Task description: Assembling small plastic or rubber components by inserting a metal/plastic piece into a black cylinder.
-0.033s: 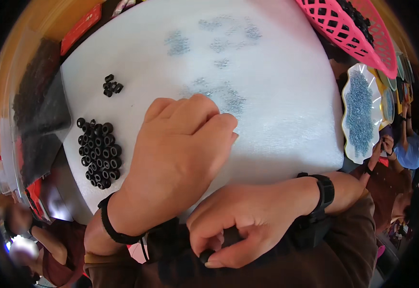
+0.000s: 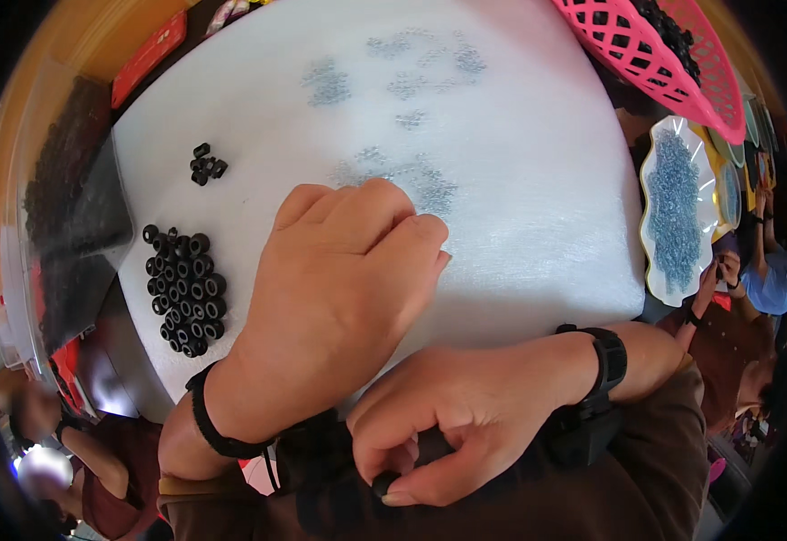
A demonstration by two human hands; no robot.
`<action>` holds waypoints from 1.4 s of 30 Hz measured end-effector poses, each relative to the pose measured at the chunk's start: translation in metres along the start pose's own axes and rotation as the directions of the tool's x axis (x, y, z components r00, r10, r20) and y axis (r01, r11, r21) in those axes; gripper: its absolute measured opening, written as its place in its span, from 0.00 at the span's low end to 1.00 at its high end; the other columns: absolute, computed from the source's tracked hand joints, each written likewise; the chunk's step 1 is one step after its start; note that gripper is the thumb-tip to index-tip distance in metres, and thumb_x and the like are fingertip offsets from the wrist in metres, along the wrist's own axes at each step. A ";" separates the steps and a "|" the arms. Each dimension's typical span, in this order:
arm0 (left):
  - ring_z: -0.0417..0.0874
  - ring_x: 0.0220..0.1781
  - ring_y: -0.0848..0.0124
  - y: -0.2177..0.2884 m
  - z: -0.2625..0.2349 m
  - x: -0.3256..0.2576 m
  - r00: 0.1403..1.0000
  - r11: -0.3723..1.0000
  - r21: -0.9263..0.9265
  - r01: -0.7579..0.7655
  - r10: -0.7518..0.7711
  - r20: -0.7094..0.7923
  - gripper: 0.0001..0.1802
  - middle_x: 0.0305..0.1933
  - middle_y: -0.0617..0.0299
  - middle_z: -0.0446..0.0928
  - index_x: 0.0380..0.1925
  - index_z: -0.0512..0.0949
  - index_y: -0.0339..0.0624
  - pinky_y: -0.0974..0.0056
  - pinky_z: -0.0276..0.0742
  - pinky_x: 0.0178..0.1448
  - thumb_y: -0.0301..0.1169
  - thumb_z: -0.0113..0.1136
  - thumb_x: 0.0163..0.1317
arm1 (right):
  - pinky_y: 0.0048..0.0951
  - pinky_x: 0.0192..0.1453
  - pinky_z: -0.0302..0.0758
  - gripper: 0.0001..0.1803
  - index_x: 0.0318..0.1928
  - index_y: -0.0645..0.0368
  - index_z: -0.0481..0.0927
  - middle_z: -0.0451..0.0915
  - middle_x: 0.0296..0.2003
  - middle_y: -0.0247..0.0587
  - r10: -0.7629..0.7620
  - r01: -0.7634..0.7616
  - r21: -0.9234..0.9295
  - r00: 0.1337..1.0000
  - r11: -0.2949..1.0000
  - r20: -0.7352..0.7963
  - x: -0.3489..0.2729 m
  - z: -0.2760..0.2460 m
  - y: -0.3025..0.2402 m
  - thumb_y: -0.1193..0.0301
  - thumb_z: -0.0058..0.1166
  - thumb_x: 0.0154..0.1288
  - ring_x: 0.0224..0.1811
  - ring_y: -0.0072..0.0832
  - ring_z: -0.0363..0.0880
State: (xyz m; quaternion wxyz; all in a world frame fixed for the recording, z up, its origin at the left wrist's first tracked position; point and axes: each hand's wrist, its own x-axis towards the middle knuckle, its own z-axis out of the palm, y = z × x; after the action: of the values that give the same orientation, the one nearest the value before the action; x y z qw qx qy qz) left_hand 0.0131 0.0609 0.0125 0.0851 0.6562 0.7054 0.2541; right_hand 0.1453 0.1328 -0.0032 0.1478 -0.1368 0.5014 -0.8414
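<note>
Nothing had moved since the earlier frame; both hands sat where they were.

Head view: left hand (image 2: 339, 279) lay knuckles-up, fingers curled under, on the white counter (image 2: 538, 225); whether it held anything, cannot tell. Right hand (image 2: 457, 424) sat just below it, fingers pinched narrow on a small black ring (image 2: 386, 484) at the fingertips. A packed cluster of black rings (image 2: 184, 290) lay just left of the left hand, a smaller black clump (image 2: 206, 165) beyond it. Grey bits (image 2: 411, 176) scattered just past the left knuckles. A pink basket (image 2: 655, 54) and a scalloped dish (image 2: 677, 212) were well off to the right.
</note>
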 end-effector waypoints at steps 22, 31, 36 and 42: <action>0.75 0.25 0.74 -0.001 -0.033 -0.033 0.891 0.859 -0.406 0.313 -0.413 -0.187 0.09 0.28 0.59 0.76 0.30 0.76 0.35 0.73 0.70 0.29 0.15 0.61 0.48 | 0.16 0.40 0.68 0.09 0.44 0.62 0.75 0.75 0.33 0.28 0.030 0.254 0.452 0.845 0.855 -0.533 -0.002 -0.018 -0.017 0.71 0.52 0.66 0.35 0.11 0.69; 0.77 0.25 0.67 0.003 -0.045 -0.043 0.957 0.955 -0.244 0.169 -0.218 -0.193 0.12 0.27 0.60 0.77 0.30 0.77 0.39 0.67 0.71 0.30 0.16 0.65 0.42 | 0.17 0.41 0.68 0.09 0.43 0.63 0.75 0.74 0.33 0.29 -0.058 0.187 0.149 0.787 0.971 -0.614 0.007 -0.009 -0.012 0.73 0.54 0.65 0.35 0.13 0.69; 0.76 0.25 0.68 0.000 -0.043 -0.044 0.974 0.997 -0.070 0.012 -0.028 -0.227 0.12 0.27 0.58 0.77 0.29 0.76 0.37 0.68 0.69 0.28 0.14 0.62 0.42 | 0.18 0.41 0.67 0.07 0.41 0.63 0.75 0.73 0.32 0.29 -0.193 0.112 -0.174 0.798 0.978 -0.572 0.007 -0.012 -0.007 0.73 0.54 0.64 0.34 0.14 0.68; 0.75 0.25 0.67 -0.002 -0.036 -0.051 0.953 0.992 -0.041 -0.119 0.103 -0.286 0.18 0.28 0.59 0.77 0.35 0.78 0.37 0.66 0.67 0.28 0.16 0.65 0.39 | 0.18 0.41 0.67 0.08 0.42 0.63 0.75 0.73 0.32 0.29 -0.154 0.093 -0.135 0.816 0.986 -0.557 0.005 -0.008 -0.008 0.74 0.53 0.65 0.35 0.15 0.68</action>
State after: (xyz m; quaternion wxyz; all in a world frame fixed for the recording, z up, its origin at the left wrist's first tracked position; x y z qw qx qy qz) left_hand 0.0016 0.0029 0.0317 -0.0120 0.6490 0.6646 0.3702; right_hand 0.1364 0.1410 0.0010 -0.0694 0.0789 0.5549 -0.8253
